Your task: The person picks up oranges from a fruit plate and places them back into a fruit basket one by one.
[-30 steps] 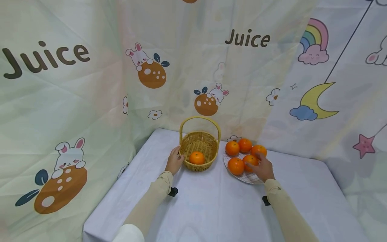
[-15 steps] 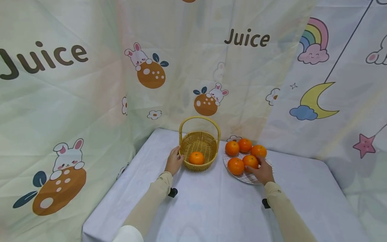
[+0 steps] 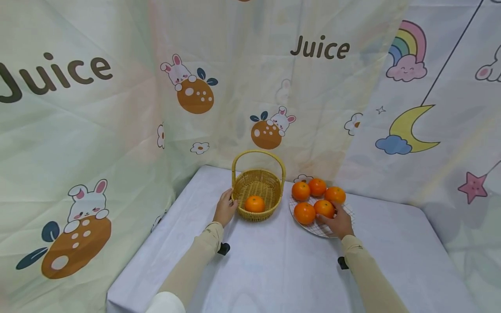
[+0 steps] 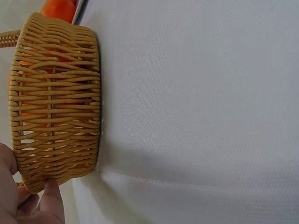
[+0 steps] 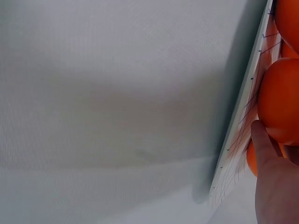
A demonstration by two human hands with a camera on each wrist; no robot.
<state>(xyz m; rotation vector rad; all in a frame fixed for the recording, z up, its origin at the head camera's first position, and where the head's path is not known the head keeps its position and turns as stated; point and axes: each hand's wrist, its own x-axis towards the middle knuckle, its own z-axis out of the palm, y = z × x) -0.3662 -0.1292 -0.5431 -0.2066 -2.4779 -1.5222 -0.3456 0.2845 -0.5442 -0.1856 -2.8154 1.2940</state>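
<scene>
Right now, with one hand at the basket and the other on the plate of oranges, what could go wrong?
1. The right hand touches one orange packed against four others; lifting it might roll a neighbour off the flat plate.
2. The left hand only rests beside the basket, which might slide.

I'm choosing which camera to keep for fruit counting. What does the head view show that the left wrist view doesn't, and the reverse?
Only the head view shows the right hand on an orange on the checked plate, five oranges there, and the basket's handle arch. Only the left wrist view shows the weave of the basket close up, with the thumb against it. Both show the left hand at the basket's side.
</scene>
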